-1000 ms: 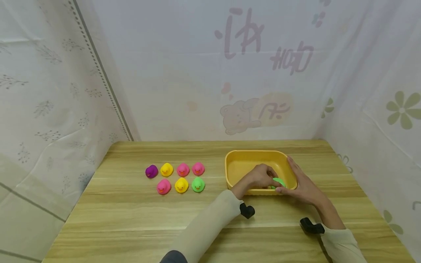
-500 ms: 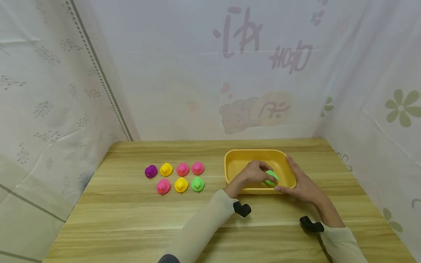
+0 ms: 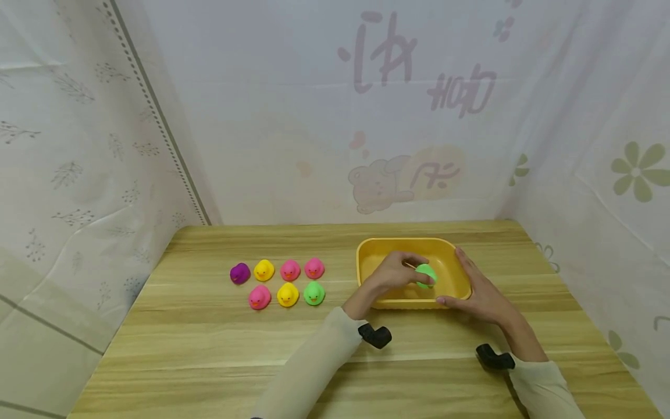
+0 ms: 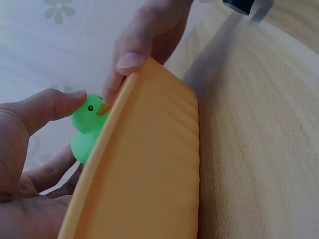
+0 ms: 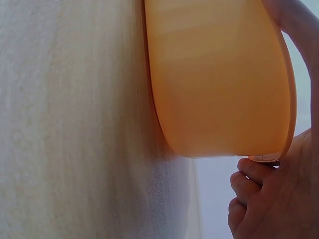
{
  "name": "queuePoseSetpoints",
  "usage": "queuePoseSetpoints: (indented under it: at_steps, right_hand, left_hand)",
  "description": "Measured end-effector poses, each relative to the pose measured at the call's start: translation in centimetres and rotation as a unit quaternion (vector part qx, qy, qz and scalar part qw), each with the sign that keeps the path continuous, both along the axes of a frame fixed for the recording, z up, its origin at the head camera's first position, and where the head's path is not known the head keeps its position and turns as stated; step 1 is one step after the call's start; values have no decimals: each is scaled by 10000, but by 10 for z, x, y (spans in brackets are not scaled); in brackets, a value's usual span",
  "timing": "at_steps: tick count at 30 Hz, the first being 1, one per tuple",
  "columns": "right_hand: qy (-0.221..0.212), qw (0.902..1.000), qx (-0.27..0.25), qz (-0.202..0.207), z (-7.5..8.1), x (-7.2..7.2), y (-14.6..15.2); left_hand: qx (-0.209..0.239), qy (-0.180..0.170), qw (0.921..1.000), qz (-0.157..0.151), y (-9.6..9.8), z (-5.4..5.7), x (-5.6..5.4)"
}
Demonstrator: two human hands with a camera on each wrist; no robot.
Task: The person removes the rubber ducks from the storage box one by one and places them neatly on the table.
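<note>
A green rubber duck [image 3: 426, 276] is pinched between the thumb and fingers of my left hand [image 3: 396, 272], within the outline of the yellow plastic basin [image 3: 398, 304]. In the left wrist view the thumb presses the duck's head [image 4: 90, 110], and the basin's wall [image 4: 144, 164] hides part of its body. My right hand [image 3: 484, 297] grips the basin's right end, thumb at the near rim and fingers along the far right side. In the right wrist view, fingertips [image 5: 246, 184] show beyond the basin's end [image 5: 224, 84].
Left of the basin, several rubber ducks stand in two rows: a purple duck [image 3: 239, 273], yellow duck [image 3: 264, 270] and two pink ones behind; a pink duck [image 3: 259, 297], yellow duck [image 3: 288, 295] and green duck [image 3: 314, 293] in front. Patterned cloth [image 3: 293, 116] hangs behind the wooden table [image 3: 209, 361].
My left hand has moved left and slightly away from me with the green duck, from the basin's near right corner toward its middle. The right hand keeps its place on the basin.
</note>
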State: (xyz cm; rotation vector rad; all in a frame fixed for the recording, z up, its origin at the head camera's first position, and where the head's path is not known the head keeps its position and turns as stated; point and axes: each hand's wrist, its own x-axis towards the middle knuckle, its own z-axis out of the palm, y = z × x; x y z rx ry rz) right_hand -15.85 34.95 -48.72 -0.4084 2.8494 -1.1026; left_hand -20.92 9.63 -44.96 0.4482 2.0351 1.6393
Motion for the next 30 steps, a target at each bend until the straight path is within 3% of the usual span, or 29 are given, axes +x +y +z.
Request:
queuePoseSetpoints:
  at_steps: [22,30]
  right_hand:
    - [-30,9999,69,-83,0,-1,-1]
    - [-23,10000,50,-72,-1,0,0]
  left_hand:
    - [523,115,9984,173,-42,17,10]
    - [422,305,9981,338,-60,19,14]
